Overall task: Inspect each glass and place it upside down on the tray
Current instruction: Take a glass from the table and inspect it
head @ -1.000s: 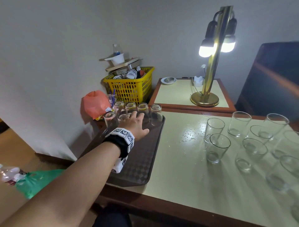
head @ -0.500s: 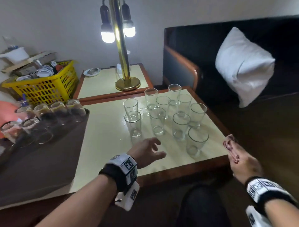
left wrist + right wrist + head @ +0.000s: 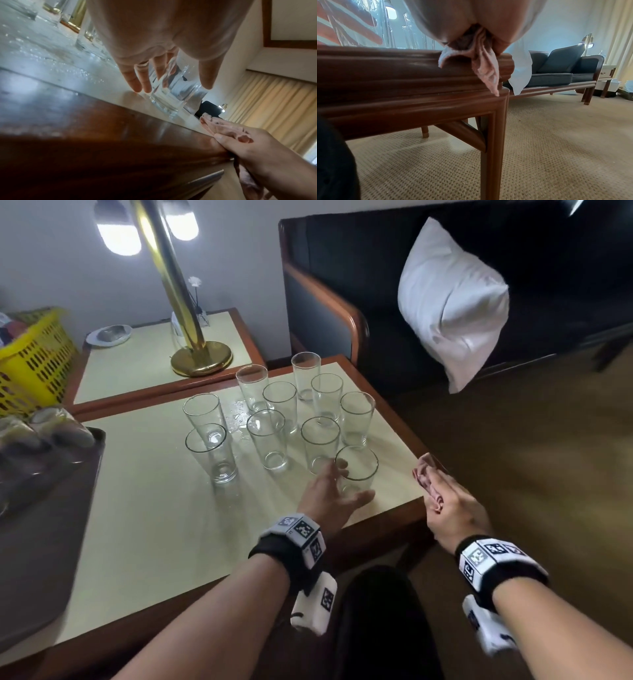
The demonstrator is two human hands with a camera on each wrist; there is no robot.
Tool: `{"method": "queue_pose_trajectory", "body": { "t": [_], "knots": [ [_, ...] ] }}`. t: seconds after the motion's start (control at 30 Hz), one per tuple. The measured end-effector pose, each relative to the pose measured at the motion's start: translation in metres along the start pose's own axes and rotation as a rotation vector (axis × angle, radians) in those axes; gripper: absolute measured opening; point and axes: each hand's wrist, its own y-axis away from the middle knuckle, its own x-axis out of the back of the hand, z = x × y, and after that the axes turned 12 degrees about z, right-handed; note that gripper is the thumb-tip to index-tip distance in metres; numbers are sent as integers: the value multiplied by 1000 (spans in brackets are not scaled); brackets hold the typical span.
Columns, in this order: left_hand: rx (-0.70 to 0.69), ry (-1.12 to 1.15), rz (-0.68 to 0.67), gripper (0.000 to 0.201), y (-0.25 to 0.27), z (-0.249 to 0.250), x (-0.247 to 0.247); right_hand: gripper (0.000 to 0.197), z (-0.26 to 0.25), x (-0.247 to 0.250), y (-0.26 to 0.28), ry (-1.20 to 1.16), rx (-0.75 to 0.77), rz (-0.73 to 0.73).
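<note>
Both forearms were bare. Each wrist wore a black band (image 3: 274, 556) topped with white blocks printed with square black-and-white markers (image 3: 493, 556), and a white marker tag (image 3: 317, 604) hung below. Dark trousers (image 3: 380, 621) covered the knee.

You have ten upright glasses (image 3: 267, 440) on the table (image 3: 154, 508), one tray (image 3: 41, 542) carrying blurred upturned glasses you can't count, one lamp (image 3: 191, 337), one pillow (image 3: 452, 299), one yellow basket (image 3: 30, 361), one cloth (image 3: 428, 481).
</note>
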Motion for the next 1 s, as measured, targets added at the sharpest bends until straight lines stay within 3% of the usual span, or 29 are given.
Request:
{"method": "queue_pose_trajectory", "body": {
  "t": [0.1,0.27,0.37,0.5,0.57,0.67,0.73,0.83,0.93,1.0],
  "knots": [
    [-3,104,69,62,5,0,17,59,-11,9,-5,18,-56,-87],
    [165,458,201,71,24,12,67,47,-39,32,-22,-8,-201,-177],
    [260,512,165,74,39,16,103,37,-73,51,-27,-141,-167,-117],
    [257,497,72,55,56,12,152,39,-134,71,-28,-482,-147,3],
    [212,510,40,59,67,11,173,40,-168,79,-26,-636,-85,-3],
    [163,572,67,63,83,11,198,36,-218,85,-21,-772,66,-128],
    [169,628,83,62,90,9,209,37,-250,83,-12,-803,173,-222],
    [226,763,131,61,99,5,223,38,-286,82,6,-784,317,-229],
    [295,936,200,47,106,-1,236,35,-302,88,25,-929,287,-291],
    [339,1046,249,48,110,-5,241,28,-308,93,38,-997,271,-342]
  ]
}}
